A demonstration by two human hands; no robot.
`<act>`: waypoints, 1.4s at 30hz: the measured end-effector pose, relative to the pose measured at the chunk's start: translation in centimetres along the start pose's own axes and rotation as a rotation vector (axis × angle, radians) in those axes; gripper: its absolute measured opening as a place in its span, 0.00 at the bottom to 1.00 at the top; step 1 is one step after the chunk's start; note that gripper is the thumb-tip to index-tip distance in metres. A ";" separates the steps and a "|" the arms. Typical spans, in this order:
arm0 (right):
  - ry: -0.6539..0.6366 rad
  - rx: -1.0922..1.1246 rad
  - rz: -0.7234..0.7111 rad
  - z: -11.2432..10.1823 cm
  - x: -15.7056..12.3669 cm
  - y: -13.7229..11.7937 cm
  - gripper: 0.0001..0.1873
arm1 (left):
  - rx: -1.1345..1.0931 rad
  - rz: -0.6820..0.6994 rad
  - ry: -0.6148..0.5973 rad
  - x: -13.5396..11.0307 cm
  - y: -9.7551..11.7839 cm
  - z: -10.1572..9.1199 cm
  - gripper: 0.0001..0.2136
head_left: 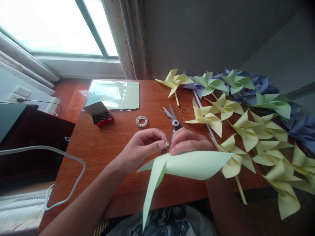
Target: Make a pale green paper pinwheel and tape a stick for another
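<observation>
A pale green paper pinwheel is in my right hand, whose fingers are closed on its centre from the far side. Its blades curl out toward me and to the right. Close beside it, my left hand pinches a tiny green piece between thumb and fingertip; what exactly it is I cannot make out. Just beyond my right hand lie scissors with their blades spread, partly hidden by the fingers. A roll of clear tape lies flat beyond my left hand.
Finished-looking yellow pinwheels, green ones and blue ones crowd the right side. A small red box of dark pins stands open at the left, near packaged paper sheets. A white cable loops by the table's left edge.
</observation>
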State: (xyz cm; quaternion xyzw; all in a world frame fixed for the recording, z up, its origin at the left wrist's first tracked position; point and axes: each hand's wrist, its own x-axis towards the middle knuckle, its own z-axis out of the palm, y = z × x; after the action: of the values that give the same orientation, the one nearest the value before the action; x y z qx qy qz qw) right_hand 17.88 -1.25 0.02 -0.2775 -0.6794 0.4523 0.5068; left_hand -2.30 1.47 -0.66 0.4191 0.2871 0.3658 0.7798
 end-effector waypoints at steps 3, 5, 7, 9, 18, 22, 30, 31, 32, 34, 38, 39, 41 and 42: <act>-0.005 -0.011 -0.010 0.0 -0.1 0.0 0.10 | 0.015 0.011 -0.018 0.1 -0.1 -0.1 0.05; 0.003 -0.006 -0.020 0.1 -0.1 0.2 0.10 | -0.009 0.003 -0.018 0.1 -0.1 -0.1 0.05; 0.011 -0.001 -0.013 0.1 -0.1 0.3 0.10 | -0.057 -0.017 -0.017 0.0 -0.1 0.0 0.05; 0.012 -0.010 -0.010 0.0 -0.1 0.3 0.10 | -0.112 -0.036 -0.009 0.0 0.0 0.2 0.06; 0.003 -0.062 0.027 0.0 -0.2 0.4 0.09 | -0.240 -0.047 0.086 0.1 0.2 0.5 0.06; 0.007 -0.033 0.016 0.0 -0.2 0.5 0.10 | -0.217 -0.042 0.087 0.1 0.2 0.5 0.06; -0.015 0.005 0.026 -0.2 -0.3 0.7 0.11 | -0.184 -0.047 0.097 0.0 -0.1 0.4 0.04; -0.016 0.007 0.030 -0.2 -0.3 0.6 0.11 | -0.171 -0.042 0.095 0.0 -0.1 0.3 0.04; -0.015 0.007 0.031 -0.2 -0.3 0.6 0.11 | -0.156 -0.037 0.094 0.0 0.0 0.3 0.04; -0.008 -0.002 0.036 -0.2 -0.3 0.6 0.09 | -0.127 -0.025 0.102 0.1 0.0 0.3 0.03; 0.010 -0.025 0.050 -0.1 -0.2 0.5 0.08 | -0.119 -0.018 0.116 0.1 0.0 0.3 0.04; 0.010 -0.028 0.050 -0.1 -0.2 0.5 0.08 | -0.131 -0.018 0.113 0.1 0.0 0.3 0.05; 0.007 -0.035 0.055 -0.1 -0.2 0.5 0.07 | -0.148 -0.015 0.115 0.1 -0.1 0.3 0.05; 0.007 -0.039 0.060 -0.1 -0.2 0.5 0.07 | -0.148 -0.014 0.122 0.1 -0.1 0.3 0.05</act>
State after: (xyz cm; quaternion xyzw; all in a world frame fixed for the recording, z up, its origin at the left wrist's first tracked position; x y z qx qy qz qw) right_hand 17.99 -1.20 -0.52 -0.3091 -0.6776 0.4530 0.4900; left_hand -2.00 1.39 -0.61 0.3354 0.3092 0.4055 0.7921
